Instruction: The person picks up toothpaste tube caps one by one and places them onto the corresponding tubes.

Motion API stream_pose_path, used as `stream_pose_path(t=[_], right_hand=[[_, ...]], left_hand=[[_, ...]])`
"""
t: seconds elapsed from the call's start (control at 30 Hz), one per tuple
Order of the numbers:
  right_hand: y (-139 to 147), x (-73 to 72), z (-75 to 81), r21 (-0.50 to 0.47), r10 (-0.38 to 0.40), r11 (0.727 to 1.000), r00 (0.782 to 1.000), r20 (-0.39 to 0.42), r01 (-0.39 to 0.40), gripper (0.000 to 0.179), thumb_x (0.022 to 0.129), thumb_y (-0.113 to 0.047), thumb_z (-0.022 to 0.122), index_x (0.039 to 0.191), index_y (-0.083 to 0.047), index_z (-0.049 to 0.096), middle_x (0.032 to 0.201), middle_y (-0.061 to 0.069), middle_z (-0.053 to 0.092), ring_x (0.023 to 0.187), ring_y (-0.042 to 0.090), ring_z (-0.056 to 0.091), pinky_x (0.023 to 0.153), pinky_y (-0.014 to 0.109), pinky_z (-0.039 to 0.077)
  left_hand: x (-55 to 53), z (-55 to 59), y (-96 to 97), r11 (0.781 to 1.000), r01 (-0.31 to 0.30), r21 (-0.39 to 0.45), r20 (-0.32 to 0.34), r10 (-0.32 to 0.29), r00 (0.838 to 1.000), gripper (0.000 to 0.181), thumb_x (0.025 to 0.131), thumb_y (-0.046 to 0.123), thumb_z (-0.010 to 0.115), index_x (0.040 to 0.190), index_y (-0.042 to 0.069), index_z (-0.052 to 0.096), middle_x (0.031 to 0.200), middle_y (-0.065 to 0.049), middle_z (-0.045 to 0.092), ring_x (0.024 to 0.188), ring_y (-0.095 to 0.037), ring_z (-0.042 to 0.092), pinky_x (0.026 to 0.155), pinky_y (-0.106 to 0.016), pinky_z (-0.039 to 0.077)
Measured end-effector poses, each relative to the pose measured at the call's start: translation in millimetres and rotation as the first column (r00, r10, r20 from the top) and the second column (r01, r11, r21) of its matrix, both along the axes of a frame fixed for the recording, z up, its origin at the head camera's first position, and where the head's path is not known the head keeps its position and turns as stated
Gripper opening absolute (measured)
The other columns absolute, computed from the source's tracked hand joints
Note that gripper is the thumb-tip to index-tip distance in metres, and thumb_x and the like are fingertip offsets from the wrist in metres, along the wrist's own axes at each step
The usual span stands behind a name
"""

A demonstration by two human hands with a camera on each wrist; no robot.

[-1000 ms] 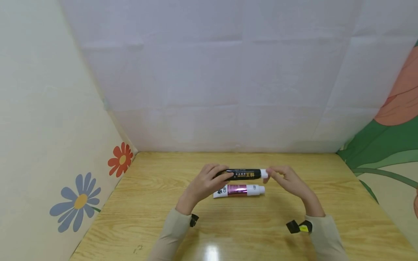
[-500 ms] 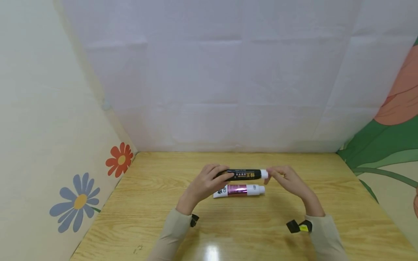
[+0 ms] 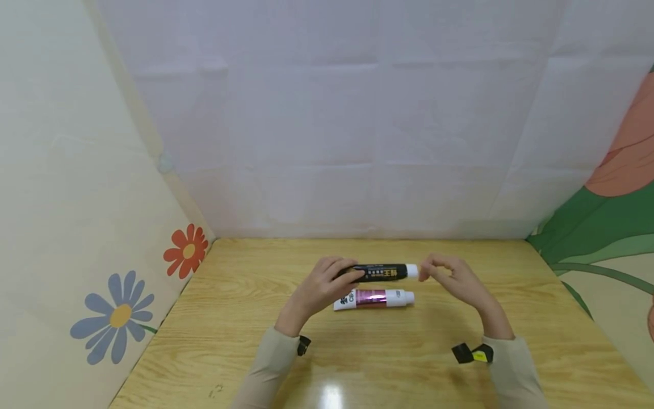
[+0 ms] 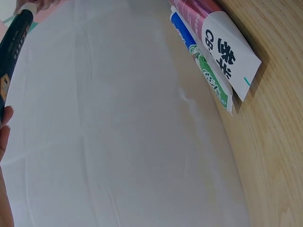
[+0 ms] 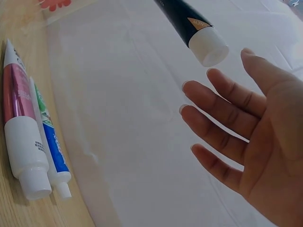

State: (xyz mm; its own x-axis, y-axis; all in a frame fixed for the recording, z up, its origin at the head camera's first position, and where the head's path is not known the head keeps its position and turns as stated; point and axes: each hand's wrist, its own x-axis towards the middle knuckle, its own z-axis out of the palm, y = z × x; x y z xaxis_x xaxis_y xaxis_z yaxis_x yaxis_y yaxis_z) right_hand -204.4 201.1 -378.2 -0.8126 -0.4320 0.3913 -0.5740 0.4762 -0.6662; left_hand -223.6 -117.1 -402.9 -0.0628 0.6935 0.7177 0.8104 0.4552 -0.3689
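Observation:
A black toothpaste tube (image 3: 382, 272) with a white cap (image 3: 411, 271) is held level above the table, its cap pointing right. My left hand (image 3: 318, 288) grips the tube around its tail end. Just off the cap is my right hand (image 3: 457, 283); the right wrist view shows its fingers (image 5: 222, 94) loosely bent and spread, holding nothing, with a small gap to the cap. Below lies a pink-and-white toothpaste tube (image 3: 372, 298), partly covered by the left hand in the head view. Both wrist views show a green-and-blue tube (image 5: 51, 135) beside it.
The wooden table (image 3: 378, 363) carries the lying tubes. A pale, creased sheet (image 3: 378, 142) hangs behind its far edge. Walls with painted flowers (image 3: 120, 315) stand on the left and right.
My right hand has come away from the white cap and shifted slightly right. The left hand and the black tube stay nearly in place.

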Motion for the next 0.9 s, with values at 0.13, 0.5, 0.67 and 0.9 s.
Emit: stream_pose_path(t=[0.13,0.5,0.67,0.9], right_hand=[[-6.5,11.4,15.7,0.001,-0.03,1.0,0.999,0.015,0.03,0.011,0.094,-0.009,0.053,0.088,-0.01,0.063,0.081,0.002,0.065,0.078,0.013,0.061,0.074,0.03,0.047],[-10.7,13.8,16.4,-0.043,-0.015,0.999,1.0,-0.023,0.014,0.025,0.083,-0.007,0.067,0.106,-0.005,0.058,0.098,0.007,0.063,0.09,0.025,0.061,0.084,0.043,0.045],[-6.7,1.5,-1.2,-0.075,0.053,0.995,0.995,-0.084,-0.06,0.044,0.076,-0.007,0.075,0.116,-0.011,0.055,0.108,0.003,0.062,0.09,0.02,0.062,0.086,0.035,0.047],[-15.9,12.4,13.8,-0.067,0.088,0.993,0.989,-0.117,-0.096,0.038,0.076,0.001,0.072,0.111,-0.001,0.056,0.105,0.008,0.062,0.087,0.016,0.061,0.083,0.026,0.048]], left_hand=[[0.2,0.1,-0.5,1.0,0.002,0.008,0.009,-0.002,1.0,0.051,0.071,0.021,0.081,0.117,0.016,0.061,0.114,-0.007,0.059,0.099,-0.019,0.055,0.084,-0.031,0.047],[0.4,-1.0,-1.8,1.0,-0.001,0.005,0.018,0.001,1.0,0.03,0.089,0.026,0.061,0.117,0.016,0.06,0.115,-0.006,0.058,0.1,-0.019,0.054,0.084,-0.031,0.047],[0.1,-1.2,-2.1,1.0,-0.002,0.005,0.016,0.002,1.0,0.036,0.084,0.025,0.069,0.118,0.016,0.06,0.115,-0.006,0.058,0.101,-0.019,0.054,0.086,-0.031,0.047],[0.2,-1.1,-2.0,1.0,-0.005,0.002,0.021,0.005,1.0,0.045,0.077,0.023,0.076,0.118,0.016,0.06,0.116,-0.006,0.058,0.101,-0.019,0.054,0.086,-0.031,0.047]])
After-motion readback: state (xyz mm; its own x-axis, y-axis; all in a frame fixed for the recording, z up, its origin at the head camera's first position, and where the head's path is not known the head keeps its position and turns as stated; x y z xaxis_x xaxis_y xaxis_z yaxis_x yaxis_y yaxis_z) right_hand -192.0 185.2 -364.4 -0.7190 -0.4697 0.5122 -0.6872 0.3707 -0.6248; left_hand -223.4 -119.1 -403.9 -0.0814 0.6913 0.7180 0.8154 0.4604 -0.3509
